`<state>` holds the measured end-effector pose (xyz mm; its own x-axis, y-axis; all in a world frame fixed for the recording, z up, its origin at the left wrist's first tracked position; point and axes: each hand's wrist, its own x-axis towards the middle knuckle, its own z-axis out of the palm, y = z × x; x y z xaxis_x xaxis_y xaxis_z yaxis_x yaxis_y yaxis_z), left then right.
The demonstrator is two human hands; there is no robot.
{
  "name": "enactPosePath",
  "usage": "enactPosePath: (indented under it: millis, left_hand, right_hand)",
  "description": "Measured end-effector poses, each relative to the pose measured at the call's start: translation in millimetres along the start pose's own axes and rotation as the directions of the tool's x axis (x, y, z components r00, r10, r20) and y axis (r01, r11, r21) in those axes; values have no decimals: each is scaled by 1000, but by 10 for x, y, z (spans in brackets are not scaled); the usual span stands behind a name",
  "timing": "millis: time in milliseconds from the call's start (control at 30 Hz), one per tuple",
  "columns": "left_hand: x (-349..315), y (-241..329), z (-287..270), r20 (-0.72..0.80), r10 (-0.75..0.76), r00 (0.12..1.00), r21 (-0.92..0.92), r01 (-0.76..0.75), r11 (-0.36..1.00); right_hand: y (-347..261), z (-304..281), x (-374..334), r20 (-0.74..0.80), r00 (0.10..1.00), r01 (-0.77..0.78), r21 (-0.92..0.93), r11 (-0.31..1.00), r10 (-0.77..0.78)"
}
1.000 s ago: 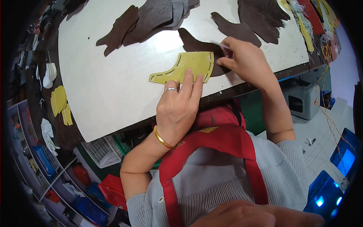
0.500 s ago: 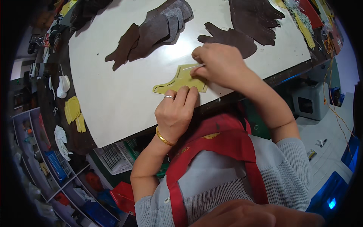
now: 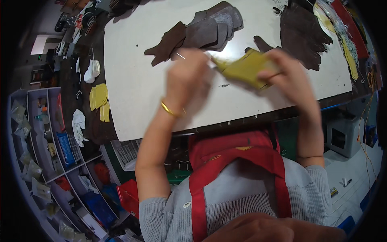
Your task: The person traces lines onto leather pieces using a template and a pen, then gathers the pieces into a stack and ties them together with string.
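Observation:
My right hand (image 3: pixel 288 74), blurred by motion, grips a yellow template (image 3: pixel 246 69) with slots along its edges, holding it tilted above the white tabletop (image 3: pixel 161 109). My left hand (image 3: pixel 187 74) is closed and also smeared. A thin whitish stick (image 3: pixel 180 55) pokes out past its fingers, apparently held in them. The template's narrow end comes close to the left fingers; whether they touch it I cannot tell. Beyond the hands lie dark brown leather-like pieces (image 3: pixel 201 33) in an overlapping stack, with a separate brown piece (image 3: pixel 262 43) partly behind the template.
More brown finger-shaped pieces (image 3: pixel 302 34) are piled at the far right. Yellow pieces (image 3: pixel 98 99) and a white glove (image 3: pixel 78 127) rest beside the board on the left. Compartment shelving (image 3: pixel 48 141) stands lower left, a grey stool (image 3: pixel 344 133) at right.
The template has come up off the tabletop into my right hand. My left hand has left it and moved up and left. The thin stick, before at my right hand, now shows at my left.

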<state>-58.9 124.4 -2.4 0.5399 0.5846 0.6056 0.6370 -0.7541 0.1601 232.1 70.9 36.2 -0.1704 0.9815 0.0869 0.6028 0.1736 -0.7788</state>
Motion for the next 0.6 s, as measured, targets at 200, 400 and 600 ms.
enactPosePath:
  millis: [200,400,600]
  left_hand:
    - [-3,-836,-72,52,-255,966,362,219,906]
    - [77,-960,-147,-40,-262,964,239,264,935]
    - [-111,-46,-43,120,-6,993,210,-20,977]
  right_hand:
    - [736,-741,19,-205,950,-280,-212,936,237]
    - [604,-761,-161,-308,911,-214,211,954,273]
    - [468,-466,-136,-216,955,-143,266,953,204]
